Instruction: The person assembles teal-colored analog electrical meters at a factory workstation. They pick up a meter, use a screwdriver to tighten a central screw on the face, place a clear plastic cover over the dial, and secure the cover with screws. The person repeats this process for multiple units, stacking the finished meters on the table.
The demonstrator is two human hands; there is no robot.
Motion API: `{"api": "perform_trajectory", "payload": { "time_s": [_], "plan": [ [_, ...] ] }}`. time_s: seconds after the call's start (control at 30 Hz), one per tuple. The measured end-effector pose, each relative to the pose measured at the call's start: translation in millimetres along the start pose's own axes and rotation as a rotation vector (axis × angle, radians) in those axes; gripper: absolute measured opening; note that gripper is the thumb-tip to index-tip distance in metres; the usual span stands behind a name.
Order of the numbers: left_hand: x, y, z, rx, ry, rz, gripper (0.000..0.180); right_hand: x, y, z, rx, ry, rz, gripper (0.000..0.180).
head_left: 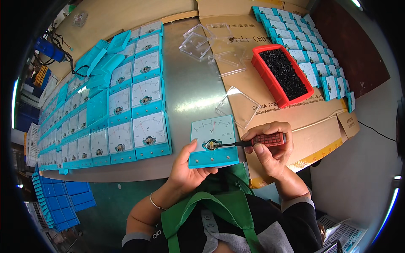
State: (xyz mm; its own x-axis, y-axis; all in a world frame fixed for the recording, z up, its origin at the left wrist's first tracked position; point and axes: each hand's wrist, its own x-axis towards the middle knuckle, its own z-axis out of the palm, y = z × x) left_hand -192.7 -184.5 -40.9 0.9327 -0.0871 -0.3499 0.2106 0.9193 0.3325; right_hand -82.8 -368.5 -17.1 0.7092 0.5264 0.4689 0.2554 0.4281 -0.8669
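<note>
My left hand (185, 162) grips a teal voltmeter (213, 158) by its left side and lower edge, tilted toward me at the table's front edge. The meter has a white scale plate with a red needle, and its round mechanism is uncovered. In my right hand (274, 154) is a screwdriver (270, 139) with a red and black handle, its fingers closed round the grip. The dark shaft points left, and the tip is at the meter's mechanism. Whether it sits in a screw is too small to tell. A clear plastic cover (238, 105) lies just beyond the meter.
Rows of similar meters (147, 92) fill the table's left side, with empty teal cases (105, 63) on top. A red bin (263, 71) of small black parts stands on cardboard (295, 122) at right. More meters (291, 44) stand behind it. Clear covers (196, 44) lie at the back.
</note>
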Motion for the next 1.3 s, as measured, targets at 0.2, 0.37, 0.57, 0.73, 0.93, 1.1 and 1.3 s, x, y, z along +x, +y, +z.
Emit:
{"api": "perform_trajectory", "payload": {
  "time_s": [0.2, 0.37, 0.57, 0.73, 0.93, 1.1, 1.3],
  "plan": [
    [-0.4, 0.2, 0.3, 0.014, 0.027, -0.006, 0.043, 0.9, 0.1, 1.0, -0.002, -0.002, -0.013, 0.031],
    [0.0, -0.1, 0.7, 0.003, 0.038, -0.011, 0.043, -0.2, 1.1, 0.9, 0.005, 0.007, -0.006, 0.031],
    [0.0, -0.2, 0.5, 0.011, 0.033, -0.008, 0.043, 0.0, 0.4, -0.4, 0.0, -0.002, -0.009, 0.031],
    [0.0, -0.7, 1.2, 0.013, 0.031, -0.013, 0.043, 0.6, -0.3, -0.2, -0.032, -0.001, -0.006, 0.031],
    [0.3, -1.4, -0.9, 0.012, 0.039, -0.015, 0.043, -0.3, 0.1, 0.5, -0.015, 0.016, -0.002, 0.031],
    [0.3, -0.9, -1.2, -0.002, 0.029, -0.014, 0.043, 0.1, -0.6, 0.2, -0.003, 0.017, -0.006, 0.031],
    [0.2, -1.5, -2.5, 0.004, 0.03, -0.01, 0.043, 0.6, -1.9, 1.1, -0.012, 0.035, -0.01, 0.031]
  ]
}}
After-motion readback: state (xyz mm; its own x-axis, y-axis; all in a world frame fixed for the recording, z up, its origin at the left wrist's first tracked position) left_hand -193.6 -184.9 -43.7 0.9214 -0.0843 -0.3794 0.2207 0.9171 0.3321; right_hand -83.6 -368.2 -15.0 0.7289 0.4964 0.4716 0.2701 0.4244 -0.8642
